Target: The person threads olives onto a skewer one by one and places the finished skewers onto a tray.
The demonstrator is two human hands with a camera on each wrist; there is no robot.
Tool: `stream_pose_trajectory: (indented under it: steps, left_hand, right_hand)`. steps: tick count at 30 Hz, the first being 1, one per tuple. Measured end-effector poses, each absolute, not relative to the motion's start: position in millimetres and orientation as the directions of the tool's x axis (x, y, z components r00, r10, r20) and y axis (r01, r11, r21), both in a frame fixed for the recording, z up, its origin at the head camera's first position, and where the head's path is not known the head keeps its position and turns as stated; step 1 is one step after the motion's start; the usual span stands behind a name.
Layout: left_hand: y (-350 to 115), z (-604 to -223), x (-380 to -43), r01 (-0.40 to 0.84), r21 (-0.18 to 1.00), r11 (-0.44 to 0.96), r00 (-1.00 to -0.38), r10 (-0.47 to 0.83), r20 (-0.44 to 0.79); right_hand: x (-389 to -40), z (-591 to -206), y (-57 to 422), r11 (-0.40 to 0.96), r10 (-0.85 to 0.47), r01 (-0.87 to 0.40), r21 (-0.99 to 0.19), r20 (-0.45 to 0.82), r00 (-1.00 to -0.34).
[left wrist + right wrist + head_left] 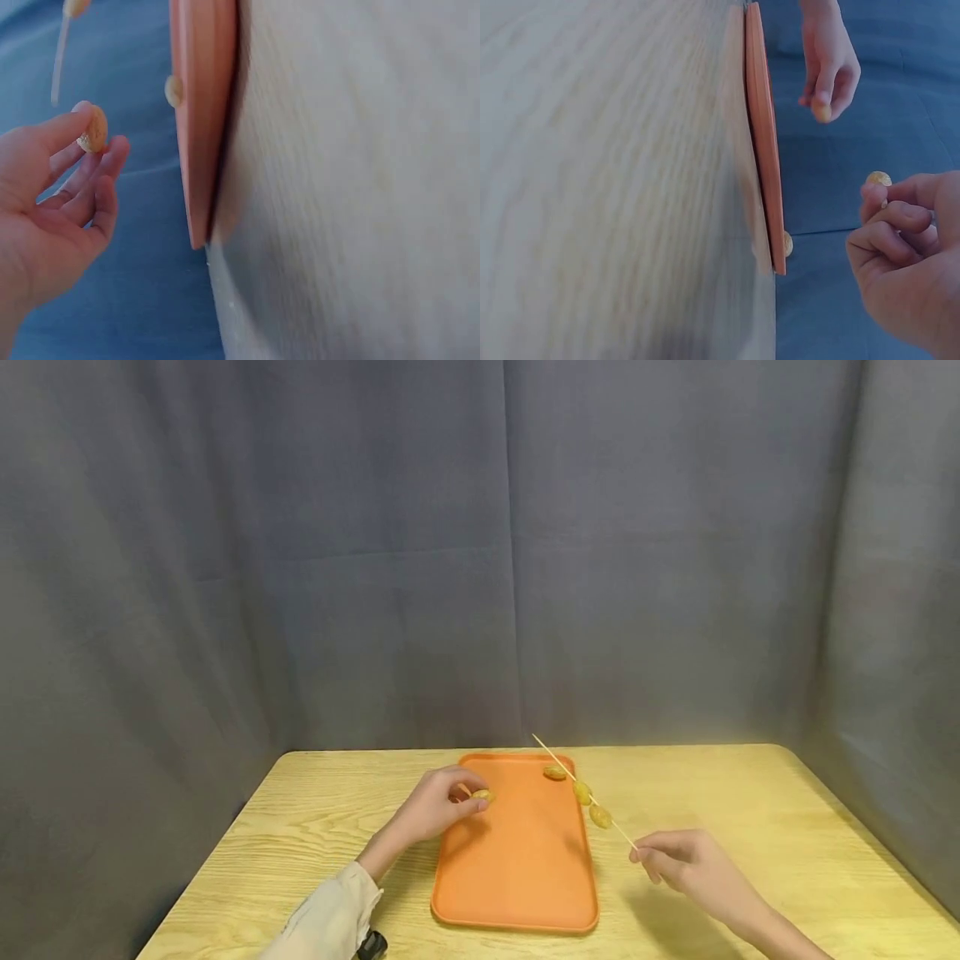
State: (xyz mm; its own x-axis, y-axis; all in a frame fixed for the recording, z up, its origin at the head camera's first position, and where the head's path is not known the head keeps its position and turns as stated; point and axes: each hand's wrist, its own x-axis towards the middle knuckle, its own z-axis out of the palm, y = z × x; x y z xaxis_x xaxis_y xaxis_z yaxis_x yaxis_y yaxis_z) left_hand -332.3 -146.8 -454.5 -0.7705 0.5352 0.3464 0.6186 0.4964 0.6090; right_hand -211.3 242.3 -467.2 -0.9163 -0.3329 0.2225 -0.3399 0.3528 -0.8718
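Note:
In the head view my right hand [686, 868] pinches the lower end of a thin wooden skewer [553, 757] that slants up and to the left. Two small yellow oval fruits [600, 816] are threaded on its middle, close together. Over the left side of an orange tray [517, 877], my left hand [438, 802] holds another yellow oval fruit [482, 795] between thumb and fingers. The left wrist view shows that held fruit [94, 131] raised above the tray. A further oval fruit [555, 772] lies in the tray's far right corner.
The tray stands on a light wooden table [322, 810] with rounded far corners. Grey curtains [390, 568] hang behind it and at both sides. A small black object [372, 945] shows beneath the left sleeve.

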Motion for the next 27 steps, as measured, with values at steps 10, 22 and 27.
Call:
stream_pose_trajectory:
  steps: [10, 22, 27]
  left_hand:
    - [-151.0, -436.7, -294.1, 0.655, 0.630, 0.417, -0.747, 0.481, 0.459]
    - [-142.0, -427.6, -270.0, 0.374, 0.900, 0.225, -0.859, 0.450, 0.244]
    - [-143.2, -427.9, -270.7, 0.248, 0.963, 0.103, -0.884, 0.430, 0.182]
  right_hand:
    - [-221.5, -457.8, 251.7, 0.440, -0.377, -0.421, -0.793, 0.262, -0.888]
    - [-222.5, -443.2, 259.2, 0.447, -0.451, -0.495, -0.745, 0.290, -0.844]
    - [-219.4, -441.2, 255.1, 0.492, -0.436, -0.479, -0.727, 0.270, -0.859]
